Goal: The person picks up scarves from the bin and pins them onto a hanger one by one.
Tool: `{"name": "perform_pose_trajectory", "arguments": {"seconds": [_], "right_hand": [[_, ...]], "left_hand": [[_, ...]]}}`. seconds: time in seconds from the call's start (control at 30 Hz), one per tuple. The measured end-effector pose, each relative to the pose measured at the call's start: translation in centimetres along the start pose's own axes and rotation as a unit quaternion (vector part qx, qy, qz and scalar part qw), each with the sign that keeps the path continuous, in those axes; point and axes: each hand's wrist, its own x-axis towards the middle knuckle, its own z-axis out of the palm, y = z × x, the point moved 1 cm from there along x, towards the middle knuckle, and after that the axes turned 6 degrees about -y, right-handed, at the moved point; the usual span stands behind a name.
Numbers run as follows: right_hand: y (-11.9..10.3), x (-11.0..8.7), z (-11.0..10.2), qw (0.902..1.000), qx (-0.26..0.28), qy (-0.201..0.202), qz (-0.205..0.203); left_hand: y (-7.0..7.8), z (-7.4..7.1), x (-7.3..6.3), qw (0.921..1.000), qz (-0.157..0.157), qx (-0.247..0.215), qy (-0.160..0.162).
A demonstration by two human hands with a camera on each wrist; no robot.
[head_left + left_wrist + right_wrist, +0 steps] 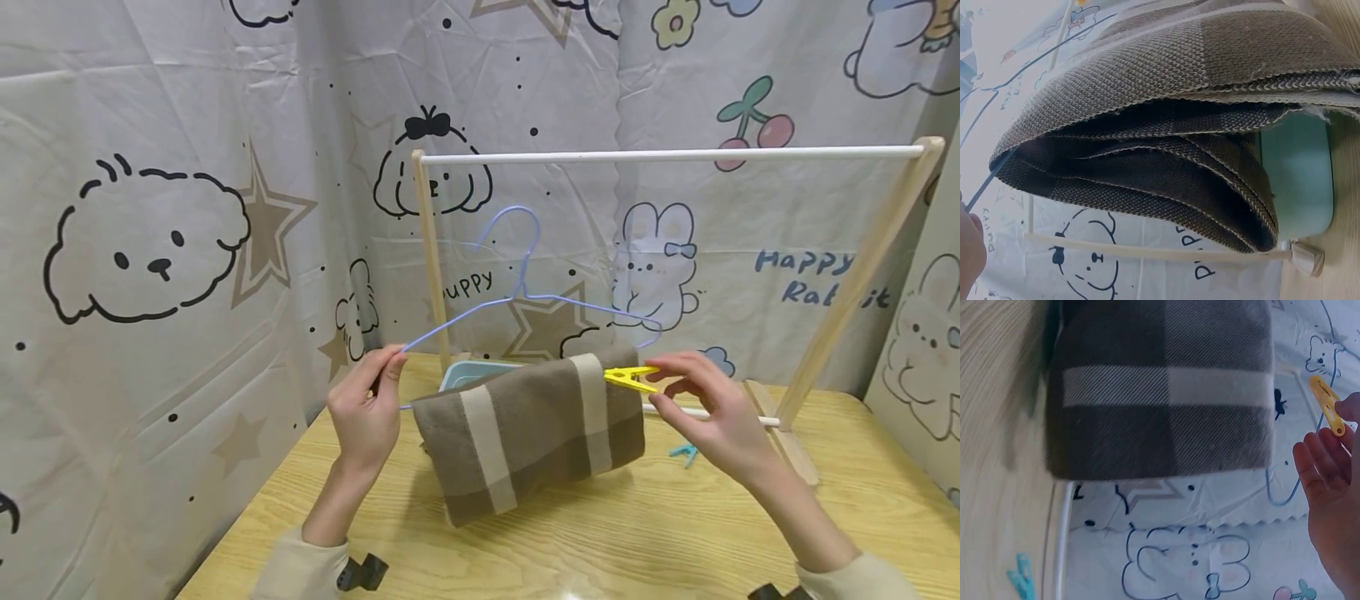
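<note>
My left hand (367, 404) pinches the left corner of a thin purple-blue clothes hanger (555, 297), whose hook points up. A brown plaid cloth (536, 425) with pale stripes hangs folded over its lower bar, tilted a little. In the left wrist view, several layers of the cloth (1147, 119) show from the side, with the bar running into the fold. My right hand (708, 408) pinches a yellow clothespin (632, 379) between thumb and fingers by the cloth's upper right part. The right wrist view shows the clothespin (1327, 405) apart from the cloth's folded edge.
Behind the cloth stands a wooden rack with a white top rod (675, 156). A pale blue-green bin (468, 372) is partly hidden by the cloth. A turquoise clothespin (684, 452) lies on the wooden table (585, 542). Printed curtains surround the table.
</note>
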Motion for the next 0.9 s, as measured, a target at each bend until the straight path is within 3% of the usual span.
{"name": "perform_pose_trajectory", "arguments": {"seconds": [0.13, 0.3, 0.6, 0.9], "right_hand": [[-0.9, 1.4, 0.9, 0.9995, 0.02, -0.002, -0.025], [-2.2, 2.8, 1.8, 0.9991, 0.032, -0.016, -0.025], [-4.0, 5.2, 4.1, 0.9901, 0.123, -0.047, -0.048], [-5.0, 7.0, 6.3, 0.9915, 0.073, -0.093, -0.054]], "left_hand": [[0.3, 0.4, -0.1, 0.9999, 0.007, 0.01, 0.001], [0.6, 0.7, -0.4, 0.9997, 0.014, 0.021, 0.0], [1.2, 1.5, -0.7, 0.9999, 0.008, 0.012, -0.005], [1.5, 2.2, -0.7, 0.9997, 0.018, 0.001, -0.013]]}}
